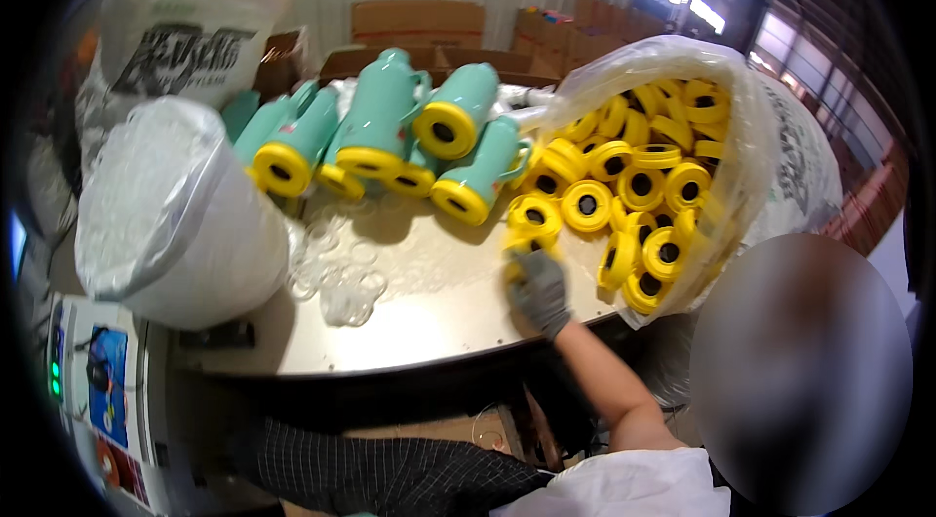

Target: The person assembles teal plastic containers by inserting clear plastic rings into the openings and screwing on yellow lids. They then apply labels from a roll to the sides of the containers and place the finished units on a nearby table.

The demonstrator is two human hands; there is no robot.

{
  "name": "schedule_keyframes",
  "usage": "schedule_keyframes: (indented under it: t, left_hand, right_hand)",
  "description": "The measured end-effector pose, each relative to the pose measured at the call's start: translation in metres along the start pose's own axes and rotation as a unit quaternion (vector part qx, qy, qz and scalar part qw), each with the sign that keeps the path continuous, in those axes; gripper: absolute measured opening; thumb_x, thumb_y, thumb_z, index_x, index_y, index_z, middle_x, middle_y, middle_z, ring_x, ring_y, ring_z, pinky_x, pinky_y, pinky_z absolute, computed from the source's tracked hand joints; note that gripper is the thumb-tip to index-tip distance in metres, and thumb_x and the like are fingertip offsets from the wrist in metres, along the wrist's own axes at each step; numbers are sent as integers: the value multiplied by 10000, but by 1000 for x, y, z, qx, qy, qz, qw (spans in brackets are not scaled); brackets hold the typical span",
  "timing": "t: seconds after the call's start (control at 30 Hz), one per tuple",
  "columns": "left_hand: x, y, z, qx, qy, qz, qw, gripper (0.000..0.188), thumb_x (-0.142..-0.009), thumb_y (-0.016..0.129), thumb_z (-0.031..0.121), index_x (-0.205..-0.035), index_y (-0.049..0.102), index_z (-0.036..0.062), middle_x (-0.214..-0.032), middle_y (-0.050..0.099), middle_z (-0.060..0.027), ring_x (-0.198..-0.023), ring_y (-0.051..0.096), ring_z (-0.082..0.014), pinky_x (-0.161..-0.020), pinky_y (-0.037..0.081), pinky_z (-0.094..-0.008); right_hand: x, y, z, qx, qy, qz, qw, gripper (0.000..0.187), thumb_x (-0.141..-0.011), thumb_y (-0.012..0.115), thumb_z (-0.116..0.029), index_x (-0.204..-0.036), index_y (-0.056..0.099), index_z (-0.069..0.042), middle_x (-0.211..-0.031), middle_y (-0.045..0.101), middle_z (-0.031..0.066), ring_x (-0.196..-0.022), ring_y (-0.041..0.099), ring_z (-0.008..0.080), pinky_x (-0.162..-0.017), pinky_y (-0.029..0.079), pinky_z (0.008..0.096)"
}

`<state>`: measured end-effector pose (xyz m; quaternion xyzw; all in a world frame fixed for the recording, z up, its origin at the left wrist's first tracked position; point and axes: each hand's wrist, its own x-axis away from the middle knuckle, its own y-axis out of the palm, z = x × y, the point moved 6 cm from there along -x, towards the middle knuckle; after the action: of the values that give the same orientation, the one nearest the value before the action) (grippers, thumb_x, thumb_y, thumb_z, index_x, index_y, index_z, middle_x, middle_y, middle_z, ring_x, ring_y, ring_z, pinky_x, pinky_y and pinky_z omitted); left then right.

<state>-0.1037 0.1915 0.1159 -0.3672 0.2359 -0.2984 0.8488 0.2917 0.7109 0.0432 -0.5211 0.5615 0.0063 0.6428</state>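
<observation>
My right hand [542, 295], in a grey glove, is over the table with its fingers closed on a yellow flask base [528, 243], blurred by motion. Just beyond lies another yellow flask base [535, 214], round with a dark centre. Many more such bases [642, 187] spill from a clear plastic bag [756, 141] to the right of the hand. Several mint-green vacuum flasks [380, 107] lie at the back of the table, yellow bases facing me. My left hand is not in view.
Clear rings [353, 295] lie scattered on the pale tabletop [439, 327]. At left stand a full white sack [185, 215] and a device with green lights [102, 380]. Cardboard boxes [417, 24] are behind the flasks. A blurred oval [801, 371] hides the lower right.
</observation>
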Motion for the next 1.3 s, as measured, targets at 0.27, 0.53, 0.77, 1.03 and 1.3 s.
schedule_keyframes:
  t: [0.27, 0.53, 0.77, 1.03, 1.3]
  left_hand:
    - [-27, 10, 9, 41, 13, -4, 999, 517, -1048, 580, 348, -1396, 550, -34, -1379, 590, -218, -1247, 570, -376, -1112, 422, -493]
    - [-44, 40, 12, 154, -2, 8, 988, 543, -1061, 545, 370, -1445, 524, -14, -1441, 559, -196, -1306, 543, -363, -1158, 390, -487]
    - [-31, 30, -50, 305, -121, 166, 930, 568, -1072, 514, 389, -1489, 501, 4, -1494, 533, -176, -1358, 518, -351, -1199, 362, -482]
    - [123, 85, -183, 785, -118, 247, 556, 524, -1138, 331, 352, -1551, 465, 58, -1574, 506, -144, -1417, 497, -356, -1236, 363, -491]
    - [131, 110, -149, 692, -267, 340, 578, 453, -1093, 518, 384, -1399, 593, 58, -1325, 679, -97, -1213, 656, -233, -1048, 543, -387]
  right_hand:
    - [67, 150, -288, -717, 261, -279, 583, 471, -1014, 608, -162, -1459, 531, -32, -1385, 575, 177, -1234, 603, 304, -1085, 499, 406]
    - [97, 111, -349, -406, -115, -207, 883, 338, -971, 653, -240, -1254, 705, -62, -1098, 676, 183, -995, 655, 370, -890, 534, 460]
    - [112, 130, -391, -390, -192, -114, 893, 403, -933, 732, -321, -1227, 714, -46, -1042, 681, 193, -1030, 659, 374, -876, 539, 475]
    - [12, 112, -397, -660, 273, -374, 592, 376, -1044, 666, -314, -1240, 660, 7, -1149, 725, 119, -961, 714, 177, -832, 607, 319]
    - [-8, 32, -478, -645, -295, -260, 655, 707, -668, 877, -217, -1313, 703, 12, -1007, 588, 91, -910, 572, 256, -817, 490, 368]
